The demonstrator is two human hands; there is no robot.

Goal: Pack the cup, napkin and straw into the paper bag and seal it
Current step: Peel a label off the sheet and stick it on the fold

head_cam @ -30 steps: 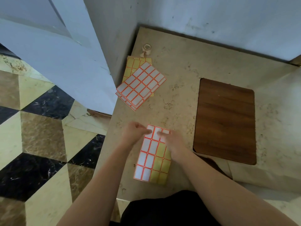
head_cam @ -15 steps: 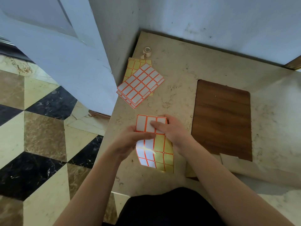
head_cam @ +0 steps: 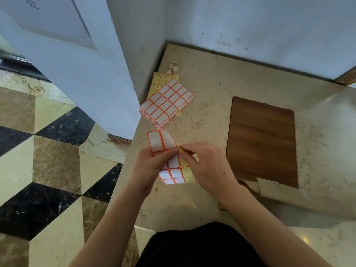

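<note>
I am holding a sheet of labels (head_cam: 167, 151) at the centre of the frame, raised above the beige tabletop (head_cam: 208, 78). My left hand (head_cam: 149, 166) is gripping the sheet from its left side, the grip pressed together on it with the thumb lying across its face. My right hand (head_cam: 209, 166) is working at the sheet's right edge, its thumb and forefinger pinching together at a yellow spot on the sheet; I cannot tell whether a label is coming away between them. The sheet is bending: its upper part, with white orange-edged labels, is tilting toward the upper left, and its lower part, showing white labels and bare yellow backing, is hanging between my two hands.

A stack of label sheets (head_cam: 168, 102) is lying on the tabletop just above my hands, apart from the held sheet. A small roll of tape (head_cam: 174, 64) is sitting near the top of that stack, close to the wall corner. A dark wooden board (head_cam: 262, 139) is lying flat at the right of the frame. A pale brown paper edge (head_cam: 269, 186), possibly the paper bag, is overlapping the board's lower edge, just right of my right wrist; the cup, napkin and straw are not visible.
</note>
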